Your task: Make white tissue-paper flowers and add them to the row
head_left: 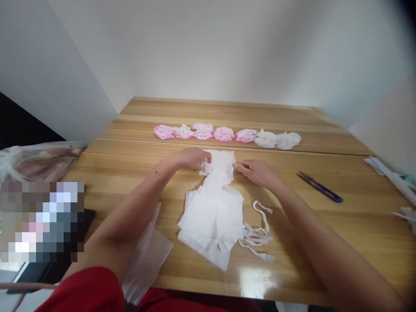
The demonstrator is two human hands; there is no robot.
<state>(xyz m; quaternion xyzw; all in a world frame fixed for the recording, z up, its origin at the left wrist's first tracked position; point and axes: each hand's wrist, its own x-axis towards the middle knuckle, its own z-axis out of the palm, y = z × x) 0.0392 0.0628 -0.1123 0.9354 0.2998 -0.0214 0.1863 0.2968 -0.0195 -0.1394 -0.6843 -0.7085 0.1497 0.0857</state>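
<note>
My left hand (195, 159) has its fingers curled at the left edge of a white tissue sheet (222, 159), its fingertips pressed on something I cannot make out. At the sheet's right edge is my right hand (255, 171), thumb and forefinger pinched together at the paper. Just nearer to me lies a fanned pile of white tissue sheets (214, 216), its narrow top overlapping that sheet. Thin white strips (256, 236) lie curled to the right of the pile. Another thin white sheet (149, 255) lies partly beneath my left forearm.
Pink-and-white and plain white paper flowers (223, 134) line the back of the wooden table (325, 260). Purple-handled snips (320, 187) lie at the right. Rolled white paper (390, 175) is at the far right edge, a plastic bag (42, 160) at the left.
</note>
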